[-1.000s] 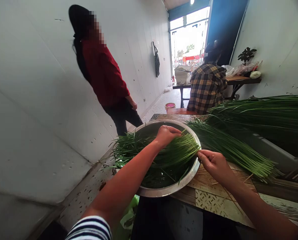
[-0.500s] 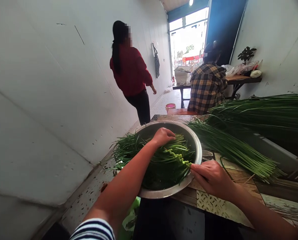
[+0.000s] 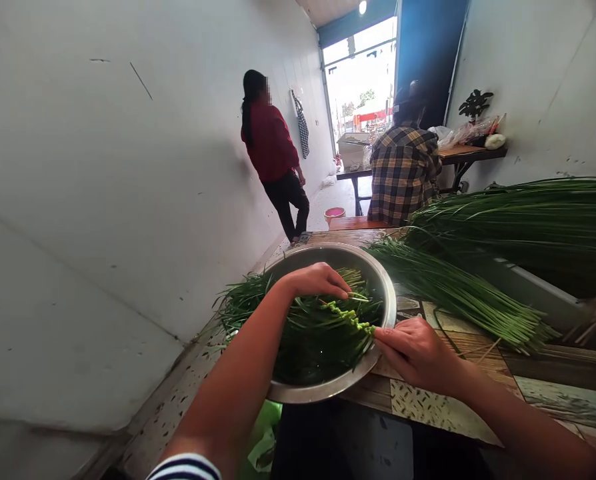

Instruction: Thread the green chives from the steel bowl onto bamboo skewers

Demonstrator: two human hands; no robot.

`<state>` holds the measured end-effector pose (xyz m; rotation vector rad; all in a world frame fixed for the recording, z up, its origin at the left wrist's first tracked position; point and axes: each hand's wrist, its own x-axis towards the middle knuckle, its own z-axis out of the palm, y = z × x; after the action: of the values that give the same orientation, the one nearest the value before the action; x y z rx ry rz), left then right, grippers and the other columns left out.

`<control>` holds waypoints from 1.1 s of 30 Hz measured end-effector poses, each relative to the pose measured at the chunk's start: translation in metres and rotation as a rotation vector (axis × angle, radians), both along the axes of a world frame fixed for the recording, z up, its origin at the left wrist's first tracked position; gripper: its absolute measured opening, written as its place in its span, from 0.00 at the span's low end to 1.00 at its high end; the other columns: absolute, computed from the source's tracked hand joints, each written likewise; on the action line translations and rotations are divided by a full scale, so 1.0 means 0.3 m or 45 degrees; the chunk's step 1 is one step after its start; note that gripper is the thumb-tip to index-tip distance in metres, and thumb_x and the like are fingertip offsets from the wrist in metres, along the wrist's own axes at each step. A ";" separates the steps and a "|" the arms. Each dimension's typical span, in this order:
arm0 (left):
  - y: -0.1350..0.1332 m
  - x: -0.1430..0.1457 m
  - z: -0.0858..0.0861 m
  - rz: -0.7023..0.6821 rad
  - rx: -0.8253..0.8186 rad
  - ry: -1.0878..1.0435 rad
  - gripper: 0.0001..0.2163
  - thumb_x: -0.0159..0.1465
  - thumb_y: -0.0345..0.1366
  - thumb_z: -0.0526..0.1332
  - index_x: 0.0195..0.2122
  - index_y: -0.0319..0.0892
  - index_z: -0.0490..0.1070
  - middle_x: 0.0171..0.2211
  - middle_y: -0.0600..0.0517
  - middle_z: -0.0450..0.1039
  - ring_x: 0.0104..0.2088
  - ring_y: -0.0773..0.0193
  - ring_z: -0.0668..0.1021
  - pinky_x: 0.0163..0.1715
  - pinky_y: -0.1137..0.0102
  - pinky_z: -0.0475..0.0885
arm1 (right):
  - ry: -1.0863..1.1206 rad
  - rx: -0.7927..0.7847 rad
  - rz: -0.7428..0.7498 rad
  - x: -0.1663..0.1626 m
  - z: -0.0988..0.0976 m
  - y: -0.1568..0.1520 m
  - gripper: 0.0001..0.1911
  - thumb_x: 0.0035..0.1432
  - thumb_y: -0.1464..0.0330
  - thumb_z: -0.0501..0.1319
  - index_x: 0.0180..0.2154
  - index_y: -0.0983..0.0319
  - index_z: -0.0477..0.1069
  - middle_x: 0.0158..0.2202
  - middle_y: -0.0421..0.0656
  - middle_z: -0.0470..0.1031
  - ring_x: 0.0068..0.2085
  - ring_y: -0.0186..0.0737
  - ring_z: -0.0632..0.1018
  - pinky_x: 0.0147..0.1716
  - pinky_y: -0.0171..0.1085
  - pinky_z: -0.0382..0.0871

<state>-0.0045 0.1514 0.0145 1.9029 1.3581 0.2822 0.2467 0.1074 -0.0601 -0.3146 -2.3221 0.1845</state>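
While left hand [image 3: 321,280] and right hand [image 3: 414,348] pinch slender green stalks [image 3: 323,327], these likely handle light, limp, bruisable, best gripped near yellow-green ends [image 3: 352,319].

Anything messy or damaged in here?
Slightly messy: green leaves overhang the left rim of the metal bowl rather than lying inside. A dark streak mars the pale wall; whether it's a scratch, I can't tell.

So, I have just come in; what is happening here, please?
Someone is handling long green stalks in a metal basin. The left hand pinches a thin stem or two above it; the right hand pinches pale stalk ends at its right side. Another bundle lies on the table. A person in red and one in plaid are farther back.
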 end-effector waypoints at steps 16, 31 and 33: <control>0.022 0.015 -0.065 0.695 0.076 -0.761 0.15 0.46 0.42 0.70 0.32 0.37 0.78 0.29 0.47 0.78 0.27 0.68 0.72 0.31 0.71 0.65 | 0.090 -0.794 -0.394 0.010 0.024 0.050 0.18 0.62 0.62 0.52 0.28 0.63 0.74 0.25 0.41 0.74 0.27 0.35 0.73 0.27 0.31 0.64; 0.005 0.065 -0.043 0.816 -0.045 -1.003 0.11 0.42 0.34 0.72 0.26 0.36 0.77 0.25 0.49 0.75 0.28 0.68 0.74 0.31 0.71 0.66 | 0.102 -0.825 -0.393 0.006 0.033 0.052 0.20 0.61 0.60 0.53 0.25 0.63 0.75 0.23 0.41 0.73 0.26 0.35 0.72 0.26 0.31 0.65; 0.008 0.064 -0.047 0.826 -0.057 -1.025 0.11 0.42 0.33 0.72 0.27 0.36 0.77 0.24 0.49 0.75 0.28 0.68 0.74 0.32 0.71 0.66 | 0.116 -0.818 -0.386 0.006 0.029 0.053 0.19 0.61 0.60 0.53 0.25 0.63 0.75 0.22 0.41 0.73 0.26 0.35 0.72 0.25 0.31 0.65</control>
<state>0.0147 0.1539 0.0006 1.0375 1.3169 1.1769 0.2485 0.1234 -0.0513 -0.9446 -2.0378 0.7756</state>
